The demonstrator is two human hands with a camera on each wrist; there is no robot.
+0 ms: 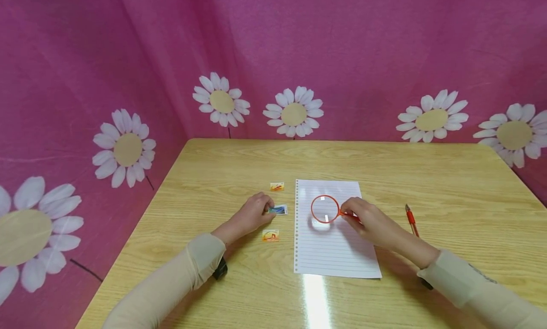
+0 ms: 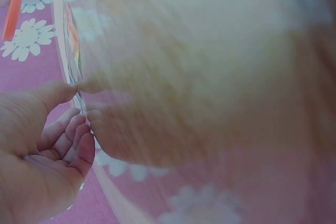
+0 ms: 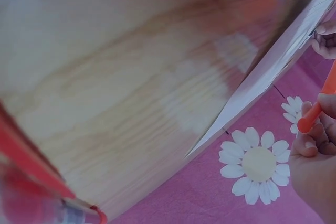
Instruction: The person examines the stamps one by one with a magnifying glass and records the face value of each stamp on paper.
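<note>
Magnifying glass [image 1: 325, 209] raised over a ruled sheet [image 1: 337, 253], its orange-rimmed lens above the paper and well short of the stamps. The right hand [image 1: 369, 220] pinches the handle between thumb and curled fingers. The left hand [image 1: 254, 211] lies at the left end of a blue stamp [image 1: 280, 210] on the table [image 1: 231, 163], between the punched edge of the sheet and the fingers; thumb and forefinger appear to pinch its near end, the remaining fingers curled together. Whether the stamp's held end is off the wood cannot be told. Stage of the work, as judged from this arrangement — an early or middle point: the glass is in hand and the blue stamp is engaged, but lens and stamp have not been brought together. A yellow stamp [image 1: 277, 186] lies beyond the blue one and an orange-and-yellow stamp [image 1: 270, 235] nearer the person, the three forming a rough column; neither outer stamp is held. The red pen [image 1: 410, 219] rests unheld on the wood to the right of the sheet — no writing can be made out on the paper, so any note-making seems not yet begun.
</note>
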